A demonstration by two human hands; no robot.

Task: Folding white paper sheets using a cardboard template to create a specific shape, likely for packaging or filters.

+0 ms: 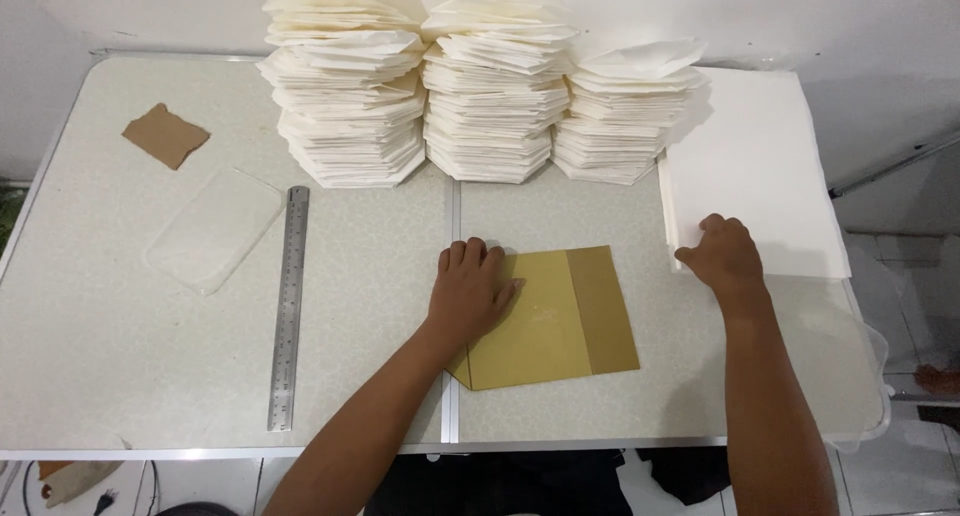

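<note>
Left hand [470, 291] lies flat, fingers spread, pressing the gold card template [555, 321] at table [150, 356] centre. Right hand [722, 256] — fingers curled — grips the near-left corner of the white sheet stack [760, 166]. Steel ruler [288, 306] well left.

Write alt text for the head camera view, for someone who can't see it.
A person's left hand presses flat on a gold card on a pale table while the right hand rests on the corner of a white sheet stack. Behind stand three piles of folded white paper; a steel ruler lies left.
</note>
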